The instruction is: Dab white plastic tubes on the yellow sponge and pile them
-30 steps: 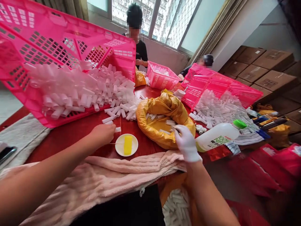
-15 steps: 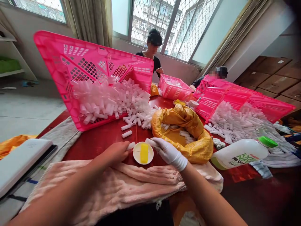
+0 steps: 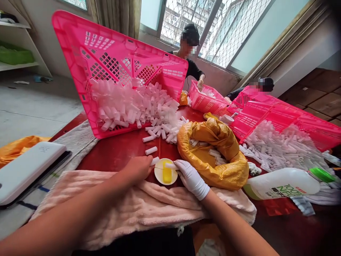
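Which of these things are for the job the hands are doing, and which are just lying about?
Seem part of the job:
- white tube in the left hand
- another tube in the gloved right hand
- dish with the yellow block
- pink basket and yellow sack, both holding tubes

Seem just lying about:
- green-capped bottle
- white gadget

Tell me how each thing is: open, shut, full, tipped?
Left hand: holding a white tube
Right hand: gloved, pinching another white tube
Dish: holding a yellow block
Yellow sack: open, tubes inside
Left pink basket: on its side, tubes spilling
Bottle: capped
Pink towel: rumpled
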Motion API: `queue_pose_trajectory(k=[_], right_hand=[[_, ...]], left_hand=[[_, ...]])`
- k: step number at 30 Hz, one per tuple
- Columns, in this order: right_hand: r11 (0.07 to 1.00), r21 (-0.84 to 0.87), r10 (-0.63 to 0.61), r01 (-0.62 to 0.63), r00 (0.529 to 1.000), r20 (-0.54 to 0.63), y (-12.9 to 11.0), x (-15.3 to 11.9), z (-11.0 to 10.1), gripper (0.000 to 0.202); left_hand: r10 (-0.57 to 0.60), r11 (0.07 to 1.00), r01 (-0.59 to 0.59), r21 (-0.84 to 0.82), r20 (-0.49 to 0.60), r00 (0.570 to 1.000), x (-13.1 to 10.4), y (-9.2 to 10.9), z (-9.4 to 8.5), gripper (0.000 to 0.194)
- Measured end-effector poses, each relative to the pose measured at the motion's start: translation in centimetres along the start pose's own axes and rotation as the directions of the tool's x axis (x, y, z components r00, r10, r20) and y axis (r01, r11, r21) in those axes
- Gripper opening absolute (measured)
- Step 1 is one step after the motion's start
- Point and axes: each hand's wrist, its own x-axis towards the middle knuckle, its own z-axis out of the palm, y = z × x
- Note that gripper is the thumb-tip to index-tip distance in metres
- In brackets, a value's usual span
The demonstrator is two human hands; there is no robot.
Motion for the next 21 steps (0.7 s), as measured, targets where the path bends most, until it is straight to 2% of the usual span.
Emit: queue_pose_trajectory(k=[2,6,8,11,13,16,19,21], right_hand=[[0.999,0.009,-0.047,0.047,0.999,-0.007,-0.2,-0.1,0.0,0.033],[0.978,0.073,-0.199,0.194,0.977,0.072,-0.6,-0.2,-0.6,0.029],[0.983,0.062,-0.179,0.174,0.979,0.093,-0.9,-0.2,-0.9,0.029],[0.994,-0.029,-0.102,0.104,0.994,0.050,-1.2,-0.2,-0.8,0.027],[0.992,-0.079,-0.093,0.097,0.994,0.051,-1.5,-0.4,-0.7,0.023],[0.995,-0.057,-0.079,0.084,0.994,0.080,-2.2,-1.0,-0.8,0.020],[0.986,-0.026,-0.161,0.164,0.983,0.091,-3.0,-1.7,-1.1,0.019],[0.975,-0.010,-0.220,0.221,0.974,0.048,-3.4,-2.0,-1.0,0.020]], left_hand=[[0.001,1.000,-0.001,0.016,0.002,1.000,0.0,0.1,0.0,0.025],[0.006,0.999,-0.007,0.048,0.017,1.000,0.0,0.3,-0.2,0.027],[0.012,0.999,-0.013,0.048,0.019,1.000,0.0,0.2,-0.3,0.026],[0.014,0.999,-0.014,0.037,0.008,1.000,0.0,0.2,-0.3,0.027],[0.009,0.999,-0.009,0.038,0.007,1.000,0.0,0.2,-0.4,0.030],[0.009,0.999,-0.010,0.052,0.012,1.000,-0.1,0.3,-0.6,0.031],[0.003,0.999,-0.005,0.054,0.030,1.000,-0.1,0.3,-0.7,0.029],[0.002,0.999,-0.004,0.046,0.032,0.999,0.0,0.2,-0.5,0.030]])
